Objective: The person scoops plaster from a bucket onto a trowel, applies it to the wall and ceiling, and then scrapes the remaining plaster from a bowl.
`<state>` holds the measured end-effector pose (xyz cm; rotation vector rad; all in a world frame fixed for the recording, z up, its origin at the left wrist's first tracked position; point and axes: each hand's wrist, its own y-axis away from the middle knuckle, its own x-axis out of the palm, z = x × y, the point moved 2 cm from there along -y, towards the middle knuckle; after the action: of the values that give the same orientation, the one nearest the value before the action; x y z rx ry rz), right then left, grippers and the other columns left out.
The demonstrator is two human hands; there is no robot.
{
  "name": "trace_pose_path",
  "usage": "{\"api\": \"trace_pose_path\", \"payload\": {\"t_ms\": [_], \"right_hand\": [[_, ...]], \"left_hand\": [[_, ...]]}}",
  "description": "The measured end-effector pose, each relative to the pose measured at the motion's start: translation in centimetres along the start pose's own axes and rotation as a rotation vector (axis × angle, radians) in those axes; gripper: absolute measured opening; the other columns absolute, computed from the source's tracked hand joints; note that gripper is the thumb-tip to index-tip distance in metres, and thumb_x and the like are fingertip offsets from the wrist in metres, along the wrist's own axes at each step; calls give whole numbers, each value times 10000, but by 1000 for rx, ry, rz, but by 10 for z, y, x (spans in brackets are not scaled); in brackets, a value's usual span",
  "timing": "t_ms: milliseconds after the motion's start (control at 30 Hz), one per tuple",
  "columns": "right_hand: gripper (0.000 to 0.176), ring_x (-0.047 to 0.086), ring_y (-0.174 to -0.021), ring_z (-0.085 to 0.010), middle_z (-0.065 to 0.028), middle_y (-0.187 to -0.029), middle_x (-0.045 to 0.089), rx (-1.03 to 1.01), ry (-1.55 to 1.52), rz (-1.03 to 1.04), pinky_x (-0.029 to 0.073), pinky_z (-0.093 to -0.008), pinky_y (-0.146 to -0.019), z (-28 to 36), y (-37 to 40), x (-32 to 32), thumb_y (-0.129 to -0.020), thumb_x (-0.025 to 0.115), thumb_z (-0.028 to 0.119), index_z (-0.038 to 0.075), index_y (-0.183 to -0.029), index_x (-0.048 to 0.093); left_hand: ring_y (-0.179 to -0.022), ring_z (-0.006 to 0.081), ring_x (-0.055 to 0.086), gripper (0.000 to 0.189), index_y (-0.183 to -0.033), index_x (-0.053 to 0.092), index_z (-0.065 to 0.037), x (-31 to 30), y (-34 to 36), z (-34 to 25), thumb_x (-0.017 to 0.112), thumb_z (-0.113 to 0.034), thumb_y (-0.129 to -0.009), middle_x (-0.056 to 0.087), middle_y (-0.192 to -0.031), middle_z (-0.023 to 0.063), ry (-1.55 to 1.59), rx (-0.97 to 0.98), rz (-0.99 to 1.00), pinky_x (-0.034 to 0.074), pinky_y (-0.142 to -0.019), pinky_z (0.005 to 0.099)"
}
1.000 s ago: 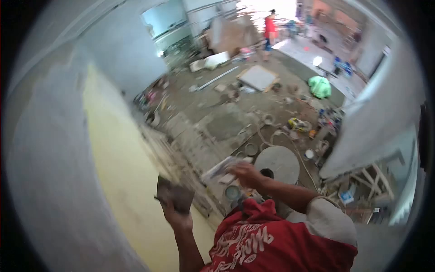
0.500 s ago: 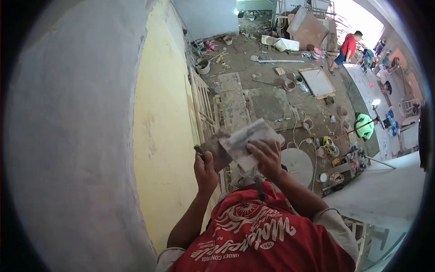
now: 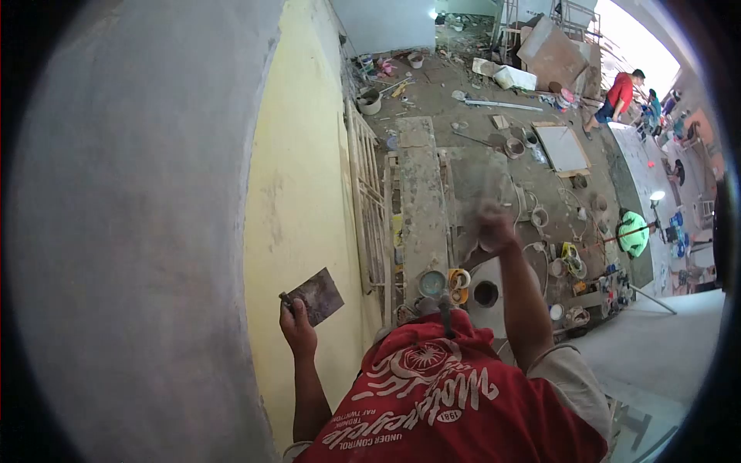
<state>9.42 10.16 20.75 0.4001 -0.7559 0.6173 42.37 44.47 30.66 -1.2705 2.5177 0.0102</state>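
Note:
My left hand is wrapped round the handle of a flat rectangular scraper, its dark stained blade pointing up and right in front of the yellow wall strip. My right hand is out to the right over the plank area, blurred by motion, its fingers curled around something I cannot make out; a smeared pale shape shows above it. Below and left of that hand are a round teal-rimmed container and a yellow roll-like item.
A grey plastered wall fills the left. Beyond the wooden ladder frame are a long plank, buckets and a white board. A person in red and one in green are at the right.
My hands have moved apart. The left hand went down and left with the scraper; the right went up and right, away from it. The view has shifted, and the containers below are uncovered.

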Motion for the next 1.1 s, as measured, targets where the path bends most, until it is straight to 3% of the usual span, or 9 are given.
{"api": "trace_pose_path", "payload": {"t_ms": [67,267,433,600,667,767,867,1000,1100], "right_hand": [[170,574,-801,-214,-56,-869,597,304,858,-650,456,-393,-704,-65,-11,-13,-891,559,131,38,-1031,588],[232,502,-738,-161,-12,-853,542,195,301,-572,422,-335,-678,-105,17,-14,-868,623,134,38,-1073,574],[230,508,-741,-160,-15,-852,531,229,319,-629,440,-354,-666,-77,24,-8,-869,597,110,56,-1089,558],[225,481,-700,-152,-14,-825,509,130,99,-733,441,-372,-631,-81,58,-47,-860,577,80,71,-1083,550],[347,547,-800,-237,-59,-924,550,132,290,-929,464,-438,-726,-79,91,-64,-831,618,125,28,-1151,525],[390,570,-841,-256,-76,-946,566,177,144,-1207,476,-443,-743,-92,128,-129,-792,639,98,24,-1156,521],[386,591,-847,-278,-89,-945,595,104,193,-1445,486,-451,-741,-77,158,-131,-750,661,59,27,-1118,550],[387,595,-883,-314,-161,-963,599,-36,264,-1450,480,-413,-793,-59,176,-133,-741,623,105,-43,-1087,531],[464,582,-1016,-374,-217,-1055,612,278,889,-1553,461,-428,-867,-49,170,-149,-730,655,139,-35,-1138,522]], "left_hand": [[-688,130,447,294,-901,494,19,-2,2,-10,467,-265,-972,489,-755,26,-52,-9,-48,387,-616,287],[-683,131,443,302,-898,489,15,-23,0,-2,467,-277,-973,466,-755,15,-62,-75,-142,397,-619,290],[-669,136,427,316,-879,477,25,-29,-9,12,461,-276,-974,441,-738,19,-152,-32,-124,389,-599,297],[-702,255,500,312,-904,497,62,-21,-19,-10,462,-242,-968,556,-809,137,-324,111,-163,419,-650,372],[-724,281,520,310,-909,507,63,-20,-20,-14,458,-237,-968,575,-834,158,-344,81,-119,427,-674,385],[-829,302,577,322,-1013,544,74,-22,-32,0,453,-232,-969,610,-921,179,-339,65,-65,448,-757,379],[-1014,318,584,397,-1201,521,67,-27,-45,29,447,-248,-970,606,-1087,208,-439,75,-41,446,-875,376],[-940,342,585,422,-1105,535,77,-10,-61,40,461,-312,-960,610,-1013,224,-444,99,-68,442,-831,409],[-1039,351,563,417,-1180,508,102,3,-79,56,473,-250,-959,579,-1112,247,-433,-33,114,430,-895,401]]}}
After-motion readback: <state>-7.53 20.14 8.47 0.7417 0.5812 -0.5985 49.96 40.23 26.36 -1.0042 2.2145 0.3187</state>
